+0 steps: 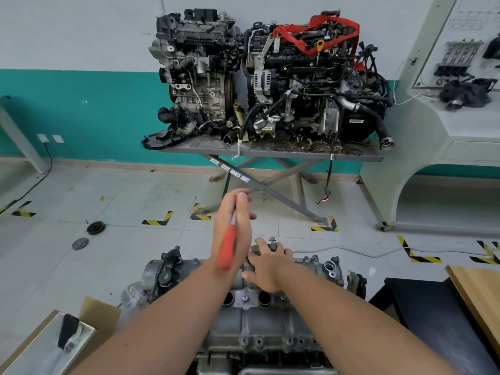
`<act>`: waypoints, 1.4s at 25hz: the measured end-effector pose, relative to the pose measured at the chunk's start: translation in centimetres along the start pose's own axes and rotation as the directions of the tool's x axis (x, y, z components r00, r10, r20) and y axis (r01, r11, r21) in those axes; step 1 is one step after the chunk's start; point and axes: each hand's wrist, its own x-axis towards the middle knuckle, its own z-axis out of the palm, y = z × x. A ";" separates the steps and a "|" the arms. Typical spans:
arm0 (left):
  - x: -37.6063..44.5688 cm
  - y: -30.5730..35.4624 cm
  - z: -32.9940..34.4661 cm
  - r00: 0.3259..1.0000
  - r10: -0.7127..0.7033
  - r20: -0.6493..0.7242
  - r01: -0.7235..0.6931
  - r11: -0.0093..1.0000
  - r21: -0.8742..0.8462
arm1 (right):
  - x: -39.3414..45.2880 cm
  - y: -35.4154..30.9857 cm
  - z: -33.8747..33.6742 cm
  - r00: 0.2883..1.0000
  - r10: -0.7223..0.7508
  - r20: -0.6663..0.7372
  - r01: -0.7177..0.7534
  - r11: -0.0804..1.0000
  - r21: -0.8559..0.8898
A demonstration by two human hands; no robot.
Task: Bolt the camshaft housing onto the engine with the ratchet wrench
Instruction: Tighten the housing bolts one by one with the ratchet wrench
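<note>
ratchet wrench (pixel 227 246) handle orange-red | camshaft housing (pixel 259 320) grey | floor tape (pixel 158 221) yellow-black striped

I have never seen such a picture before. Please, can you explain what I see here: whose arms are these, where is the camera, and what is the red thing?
There is no robot here. The camera sits on a person's head and looks forward and down, so the two bare arms are that person's own. The left hand is raised, with the ratchet lying against its palm; the red part is its handle. The fingers look almost straight, so the grip is hard to judge. The right hand rests on the camshaft housing, the grey metal part below, near a bolt that stands up. Behind, two other engines stand on a metal table.
</note>
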 end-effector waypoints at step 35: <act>0.6 0.2 -1.6 0.803 0.510 0.309 -0.573 0.514 0.639 | 0.7 0.3 1.1 0.998 -0.034 -0.058 0.035 0.999 0.007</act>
